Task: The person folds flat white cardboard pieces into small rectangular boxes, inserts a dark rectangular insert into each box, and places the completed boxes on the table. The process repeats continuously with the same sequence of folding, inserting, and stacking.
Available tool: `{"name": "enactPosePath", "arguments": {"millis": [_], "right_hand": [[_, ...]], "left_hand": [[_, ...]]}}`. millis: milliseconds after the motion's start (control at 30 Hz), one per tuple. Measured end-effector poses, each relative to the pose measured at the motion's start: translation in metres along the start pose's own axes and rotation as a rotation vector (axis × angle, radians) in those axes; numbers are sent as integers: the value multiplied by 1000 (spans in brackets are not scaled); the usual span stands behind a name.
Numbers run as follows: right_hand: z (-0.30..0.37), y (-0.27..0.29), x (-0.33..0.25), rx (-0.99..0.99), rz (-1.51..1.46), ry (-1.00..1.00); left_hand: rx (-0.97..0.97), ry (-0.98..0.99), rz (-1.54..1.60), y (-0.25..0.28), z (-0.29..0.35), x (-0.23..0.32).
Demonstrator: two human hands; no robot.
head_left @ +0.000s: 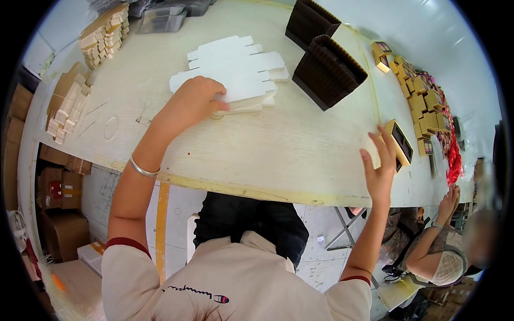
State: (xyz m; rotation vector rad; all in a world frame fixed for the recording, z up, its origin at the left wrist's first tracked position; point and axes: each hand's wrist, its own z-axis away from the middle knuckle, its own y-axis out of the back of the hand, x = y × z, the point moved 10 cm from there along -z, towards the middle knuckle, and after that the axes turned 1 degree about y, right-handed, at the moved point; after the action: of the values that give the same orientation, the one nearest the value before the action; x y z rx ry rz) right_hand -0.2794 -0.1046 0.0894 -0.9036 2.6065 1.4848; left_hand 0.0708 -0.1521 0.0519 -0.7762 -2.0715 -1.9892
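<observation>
Several flat white cartons (235, 67) lie in a loose stack on the table before me. My left hand (195, 101) is at the stack's near left corner, its fingers over the top carton and the thumb at the edge, closed on it. Out to the right, my right hand (381, 166) is raised with fingers apart, holding nothing. Just beside its fingertips stands a gold box (399, 144) with a dark insert; whether they touch it I cannot tell.
Two stacks of dark brown trays (329, 75) stand beyond the cartons. Bundled cartons (69, 101) lie at the left. Many gold boxes (428, 107) and red material (454, 160) line the right side, where another person (439, 251) sits. Clear plastic containers (160, 20) are at the back.
</observation>
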Motion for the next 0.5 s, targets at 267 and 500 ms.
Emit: {"name": "enactPosePath", "arguments": {"millis": [267,500], "right_hand": [[25,-3,-103,118,-107,272],[95,-40,-158,-163,-245,463]], "left_hand": [[546,-435,-293,30,86,81],[176,-480,143,-67,149,119]]}}
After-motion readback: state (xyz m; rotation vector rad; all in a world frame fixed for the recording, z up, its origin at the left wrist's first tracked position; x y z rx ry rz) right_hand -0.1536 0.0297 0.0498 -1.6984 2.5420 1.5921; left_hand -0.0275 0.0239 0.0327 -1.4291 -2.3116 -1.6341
